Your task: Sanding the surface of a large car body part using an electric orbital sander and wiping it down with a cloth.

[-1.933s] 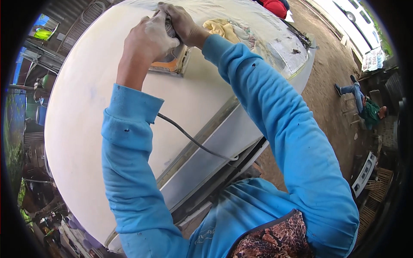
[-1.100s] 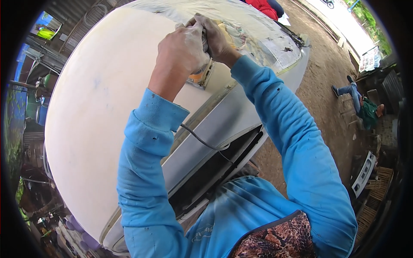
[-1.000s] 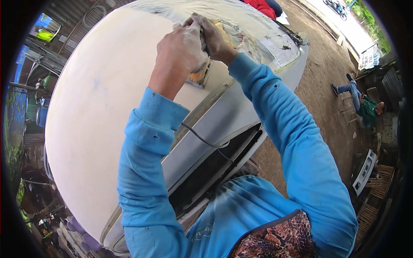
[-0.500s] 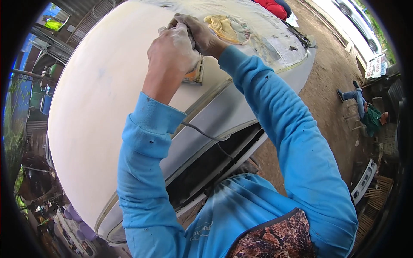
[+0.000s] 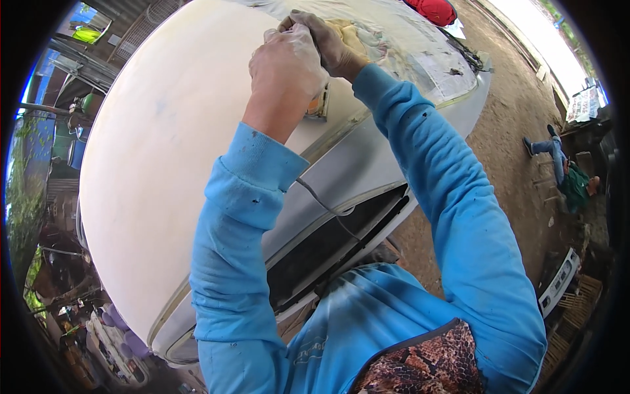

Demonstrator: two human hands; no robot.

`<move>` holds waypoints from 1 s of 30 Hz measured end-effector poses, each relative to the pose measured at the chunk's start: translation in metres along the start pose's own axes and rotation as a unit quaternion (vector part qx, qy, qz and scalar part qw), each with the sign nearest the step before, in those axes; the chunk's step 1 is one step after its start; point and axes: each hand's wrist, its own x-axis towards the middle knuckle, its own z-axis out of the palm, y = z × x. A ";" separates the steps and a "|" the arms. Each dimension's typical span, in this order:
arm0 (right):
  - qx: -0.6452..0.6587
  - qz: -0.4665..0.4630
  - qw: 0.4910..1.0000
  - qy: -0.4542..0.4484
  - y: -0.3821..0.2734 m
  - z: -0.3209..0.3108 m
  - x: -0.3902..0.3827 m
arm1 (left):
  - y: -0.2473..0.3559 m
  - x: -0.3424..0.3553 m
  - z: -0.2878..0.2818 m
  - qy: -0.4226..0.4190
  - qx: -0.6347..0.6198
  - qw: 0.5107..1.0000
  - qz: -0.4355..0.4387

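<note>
My left hand (image 5: pixel 286 71), dusted white, is wrapped over the top of an electric sander (image 5: pixel 318 105) on a pale, dusty car roof (image 5: pixel 164 144). My right hand (image 5: pixel 327 44) grips the far side of it, close against the left. Only the sander's orange and dark lower edge shows; both hands hide the rest. A grey cord (image 5: pixel 316 195) emerges near my left sleeve and runs across the car's side edge. Beyond my right hand lies a crumpled yellow cloth (image 5: pixel 348 38).
Dusty plastic sheeting (image 5: pixel 423 56) covers the car's front at the far right. A red bundle (image 5: pixel 433 10) rests beyond it. At right, a person in green (image 5: pixel 576 187) sits above bare ground (image 5: pixel 505 98). A loose bumper (image 5: pixel 559 282) lies at lower right.
Both hands and the sander have moved slightly right and away across the roof, closer to the yellow cloth. The whole view has also shifted a little.
</note>
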 end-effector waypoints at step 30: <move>-0.367 0.215 0.905 -0.030 -0.090 0.093 -0.055 | -0.056 -0.081 0.009 0.039 -0.638 0.769 -0.032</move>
